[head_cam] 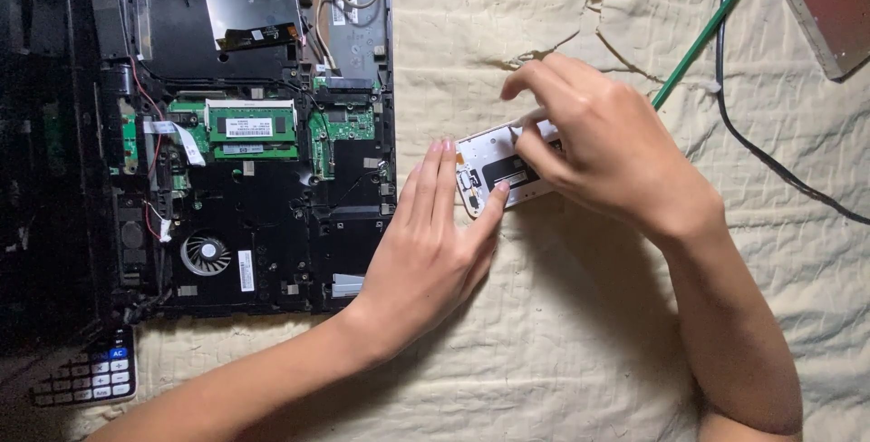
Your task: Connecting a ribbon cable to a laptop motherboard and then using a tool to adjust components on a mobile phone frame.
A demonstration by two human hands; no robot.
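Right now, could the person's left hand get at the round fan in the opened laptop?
Probably yes. The left hand rests beside the small white device, just right of the opened laptop. The fan sits uncovered, and nothing lies between it and the hand.

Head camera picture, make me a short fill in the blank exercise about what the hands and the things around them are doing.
1. Both hands work on a small white ____ with its back cover off.
2. The left hand lies between that device and the opened ____.
3. The cooling fan sits in the laptop's ____ left corner.
4. Beyond the right hand, a ____ pencil lies on the cream cloth.

Missing words: phone; laptop; lower; green
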